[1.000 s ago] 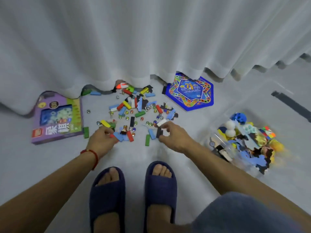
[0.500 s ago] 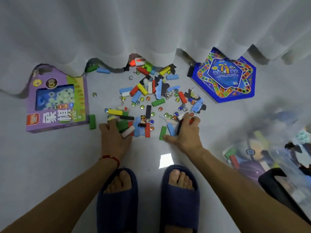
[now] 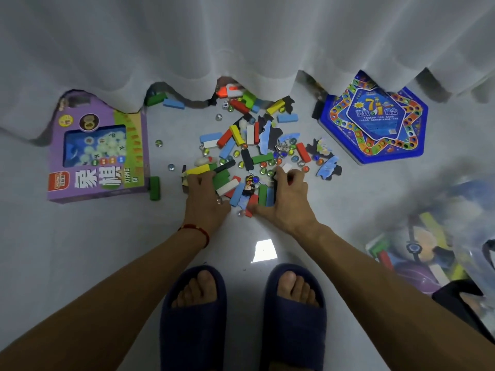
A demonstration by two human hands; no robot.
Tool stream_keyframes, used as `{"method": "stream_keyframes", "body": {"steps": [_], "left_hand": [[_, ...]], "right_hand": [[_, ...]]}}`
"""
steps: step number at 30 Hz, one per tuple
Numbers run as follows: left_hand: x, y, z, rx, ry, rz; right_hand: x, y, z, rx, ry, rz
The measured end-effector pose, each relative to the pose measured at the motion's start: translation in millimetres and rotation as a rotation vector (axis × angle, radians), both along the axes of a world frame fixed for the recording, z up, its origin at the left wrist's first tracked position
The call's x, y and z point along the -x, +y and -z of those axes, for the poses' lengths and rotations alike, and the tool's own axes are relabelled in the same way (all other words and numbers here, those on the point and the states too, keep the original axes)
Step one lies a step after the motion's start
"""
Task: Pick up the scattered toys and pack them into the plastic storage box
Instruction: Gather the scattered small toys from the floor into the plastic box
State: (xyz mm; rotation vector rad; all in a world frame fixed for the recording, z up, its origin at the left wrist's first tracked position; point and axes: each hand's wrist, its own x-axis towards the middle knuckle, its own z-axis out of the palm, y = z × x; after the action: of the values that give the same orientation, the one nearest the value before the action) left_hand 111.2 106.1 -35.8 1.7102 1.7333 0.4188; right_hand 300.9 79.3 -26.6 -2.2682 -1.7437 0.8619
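Both hands have drawn closer together, raking blocks (image 3: pixel 242 188) into a tighter heap on the floor: left hand (image 3: pixel 205 199) and right hand (image 3: pixel 285 199) curl around them. The storage box (image 3: pixel 439 250) sits blurred at right.

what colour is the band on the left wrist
Red, a thin band just behind the left hand; the head view shows it.
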Motion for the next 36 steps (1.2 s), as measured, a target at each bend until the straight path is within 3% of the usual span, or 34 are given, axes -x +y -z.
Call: {"method": "stream_keyframes", "body": {"steps": [3,7,12,16,19,25,28,32,34,36], "left_hand": [[-8,-5,0,0.012,-0.031,0.013],[-16,-7,2,-0.022,-0.011,0.054],[14,-6,-19,-0.060,-0.073,-0.048],[99,-54,-39,-0.253,0.092,-0.245],[155,-118,-37,-0.161,0.157,-0.500],[181,-206,-28,-0.011,0.041,-0.803],[175,-208,-23,-0.021,-0.030,-0.727],[192,-174,-4,-0.128,0.118,-0.740],[195,-155,2,-0.138,0.184,-0.638],[181,-136,0,-0.135,0.127,-0.471]], "right_hand": [[8,3,2,0.017,-0.059,-0.030],[2,8,1,0.005,0.010,0.002],[-1,3,-3,-0.017,0.006,-0.017],[24,-14,-18,-0.207,-0.195,-0.098],[54,-26,-25,-0.297,-0.064,-0.133],[102,-48,-27,-0.268,0.150,-0.357],[115,-60,-28,-0.220,0.170,-0.442],[118,-68,-24,-0.174,0.188,-0.477],[113,-70,-21,-0.174,0.184,-0.465],[107,-67,-18,-0.183,0.132,-0.445]]}}
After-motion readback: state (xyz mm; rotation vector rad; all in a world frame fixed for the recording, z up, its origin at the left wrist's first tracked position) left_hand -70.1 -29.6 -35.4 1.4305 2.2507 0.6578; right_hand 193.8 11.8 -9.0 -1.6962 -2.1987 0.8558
